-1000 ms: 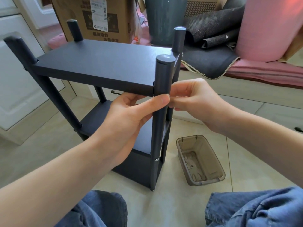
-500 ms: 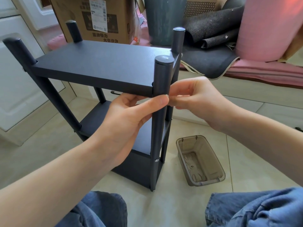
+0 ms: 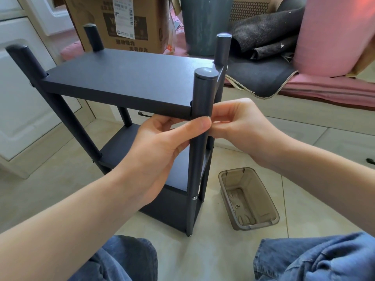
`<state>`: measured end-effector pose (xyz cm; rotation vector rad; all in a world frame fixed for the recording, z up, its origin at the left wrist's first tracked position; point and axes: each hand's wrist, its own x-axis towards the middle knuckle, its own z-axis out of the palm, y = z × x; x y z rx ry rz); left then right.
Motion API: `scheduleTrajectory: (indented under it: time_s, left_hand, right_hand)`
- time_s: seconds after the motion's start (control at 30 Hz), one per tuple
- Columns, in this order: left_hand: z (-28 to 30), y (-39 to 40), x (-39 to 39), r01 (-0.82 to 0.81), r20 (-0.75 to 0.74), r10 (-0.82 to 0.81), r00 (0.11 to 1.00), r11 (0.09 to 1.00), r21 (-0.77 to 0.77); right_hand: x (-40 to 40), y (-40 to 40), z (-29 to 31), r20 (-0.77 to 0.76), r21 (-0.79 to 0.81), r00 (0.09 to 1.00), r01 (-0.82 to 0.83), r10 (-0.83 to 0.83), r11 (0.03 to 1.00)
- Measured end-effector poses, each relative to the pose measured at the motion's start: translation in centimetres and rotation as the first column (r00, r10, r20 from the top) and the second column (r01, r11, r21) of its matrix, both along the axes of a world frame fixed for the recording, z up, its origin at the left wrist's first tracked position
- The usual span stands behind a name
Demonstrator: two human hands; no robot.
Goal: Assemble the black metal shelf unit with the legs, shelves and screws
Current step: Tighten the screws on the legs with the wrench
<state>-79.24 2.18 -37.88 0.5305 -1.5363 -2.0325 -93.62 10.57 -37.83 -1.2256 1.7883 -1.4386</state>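
Note:
The black metal shelf unit stands upright on the tiled floor, with its top shelf and a lower shelf fixed between round legs. My left hand grips the near right leg just under the top shelf, thumb across the leg's front. My right hand is at the same leg from the right, fingertips pinched together at the joint; whatever they pinch is hidden. A silver screw shows lower on this leg.
A clear brown plastic tub lies on the floor right of the shelf, with a small part inside. Behind are a cardboard box, a dark bin, dark mats and a pink roll. My denim knees fill the bottom edge.
Both hands stay at the near right leg. The right hand's fingertips have shifted very slightly at the joint; the shelf has not moved.

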Motion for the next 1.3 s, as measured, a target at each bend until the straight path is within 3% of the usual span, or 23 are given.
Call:
scheduleTrajectory:
  time_s: [0.57, 0.83, 1.13, 1.3]
  left_hand:
    - [-0.4, -0.5, -0.1, -0.036, 0.111, 0.043, 0.993, 0.997, -0.061]
    - [-0.5, -0.5, -0.1, -0.036, 0.097, 0.042, 0.994, 0.998, -0.056]
    - [-0.5, -0.4, 0.0, -0.024, 0.085, 0.027, 0.996, 0.999, -0.045]
    - [-0.5, -0.4, -0.1, -0.053, 0.102, 0.062, 0.993, 0.995, -0.087]
  right_hand:
    - [-0.2, -1.2, 0.1, 0.018, 0.070, 1.000, -0.006, 0.005, 0.998]
    - [-0.5, -0.3, 0.2, 0.018, 0.012, 0.999, -0.039, 0.039, 0.999]
    - [-0.6, 0.0, 0.1, -0.202, 0.024, 0.978, -0.050, 0.054, 0.998]
    - [-1.5, 0.3, -0.3, -0.213, 0.026, 0.977, 0.018, -0.012, 0.999]
